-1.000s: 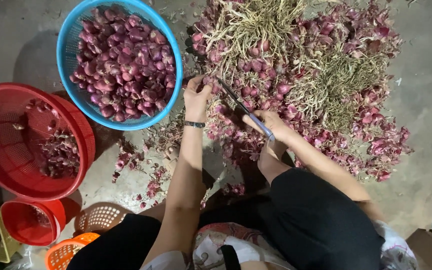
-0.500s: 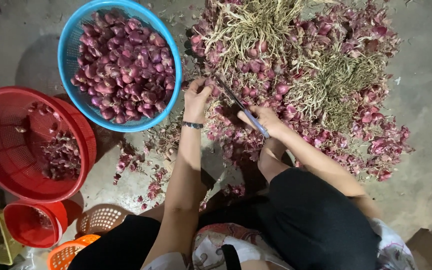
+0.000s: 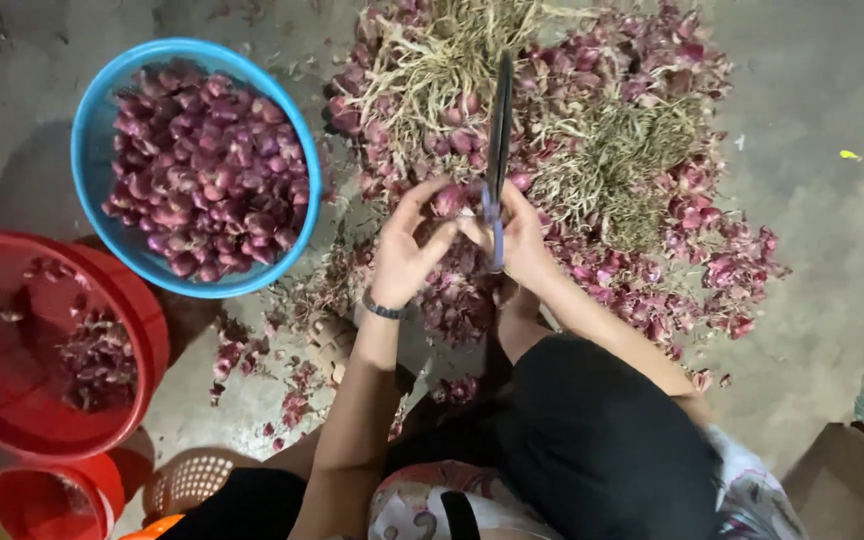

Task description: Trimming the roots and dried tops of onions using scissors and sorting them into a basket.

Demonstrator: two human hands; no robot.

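The head view looks straight down on a person seated on a concrete floor point(image 3: 832, 260), both hands meeting in the middle of the frame. The left hand point(image 3: 407, 250) is partly closed, its fingertips pinching a small purple-red shallot point(image 3: 449, 200) just in front of the body. The right hand point(image 3: 524, 240) is closed round the handle of a knife point(image 3: 499, 150) with a dark blade (the grip looks bluish, though the hand covers most of it). The blade's long axis runs almost straight away from the person, its tip out over the far pile, and it stands just to the right of the shallot, very near or touching it; which of the two cannot be told. Both hands are equally close to the bulb, the left on it, the right beside it.

Beyond the hands lies a broad heap of uncut shallots point(image 3: 652, 230), glossy purple bulbs tangled with dry, straw-coloured tops. Papery skins are scattered over the floor near the knees. To the far left sits a round blue plastic basin point(image 3: 102, 110) heaped with trimmed bulbs, smooth and shiny. Nearer on the left a red basin point(image 3: 142, 330) holds a thin layer of peelings, with smaller red and orange baskets point(image 3: 187, 480) at the near edge
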